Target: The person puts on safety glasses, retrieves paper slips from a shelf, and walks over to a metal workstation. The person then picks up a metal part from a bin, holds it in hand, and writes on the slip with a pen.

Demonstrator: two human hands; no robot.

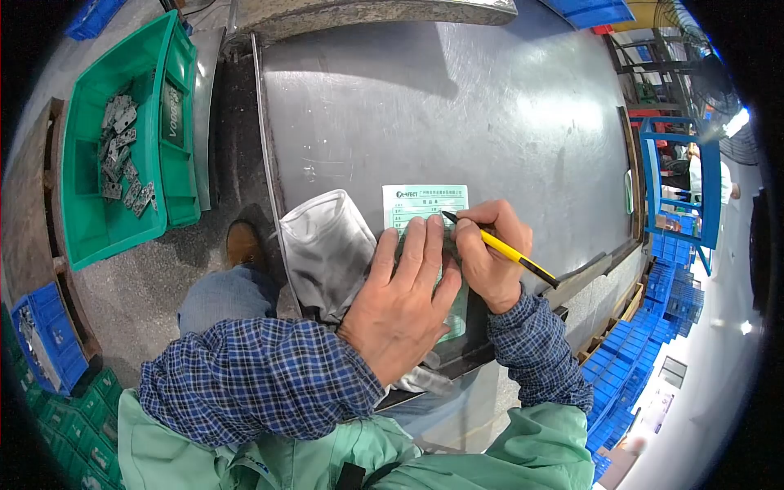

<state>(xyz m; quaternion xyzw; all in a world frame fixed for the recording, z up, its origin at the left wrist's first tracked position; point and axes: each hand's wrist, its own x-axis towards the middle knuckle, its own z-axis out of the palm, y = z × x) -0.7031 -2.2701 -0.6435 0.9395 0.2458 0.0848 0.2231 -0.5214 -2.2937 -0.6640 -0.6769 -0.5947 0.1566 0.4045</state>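
Observation:
A pale green printed form (429, 196) lies on the grey metal tabletop (359, 106). My left hand (406, 298) rests flat across it with the fingers stretched out, covering much of its middle. Between the thumb and fingers of my right hand (494, 253) is a yellow and black pen (510, 251), its tip touching or just above the upper right part of the form. Beside my left hand, on the left, lies a whitish-grey work glove (327, 249). Another piece of pale cloth (423, 381) shows under my left wrist at the table's front edge.
On the left, a green bin (82, 188) holds metal parts (122, 155). A blue bin (61, 339) stands at the lower left. Stacked blue crates (629, 359) and a blue frame (710, 196) are on the right. A person (727, 180) is at the far right.

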